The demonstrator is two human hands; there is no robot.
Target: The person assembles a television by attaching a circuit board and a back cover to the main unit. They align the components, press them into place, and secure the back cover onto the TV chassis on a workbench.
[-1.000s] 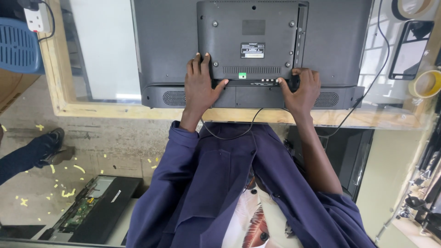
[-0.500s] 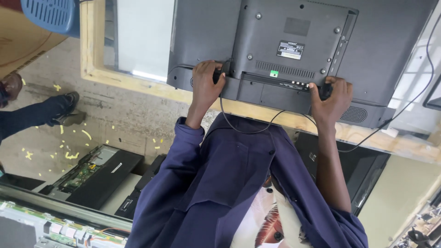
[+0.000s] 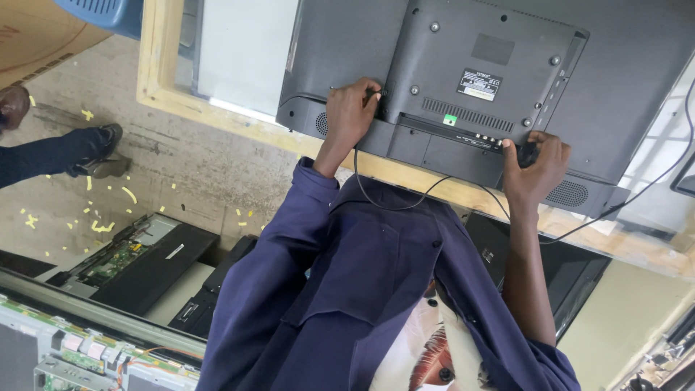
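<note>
Both hands point(image 3: 352, 110) point(image 3: 537, 161) on television back point(image 3: 492, 65)

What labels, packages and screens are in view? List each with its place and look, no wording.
Television: face down on the wooden frame, dark grey back up.
White label: rectangular, middle of that back.
Green sticker: small square, below the vent slots.
Cardboard box: brown, top left corner.
White strip label: on the opened black panel, lower left.
</note>
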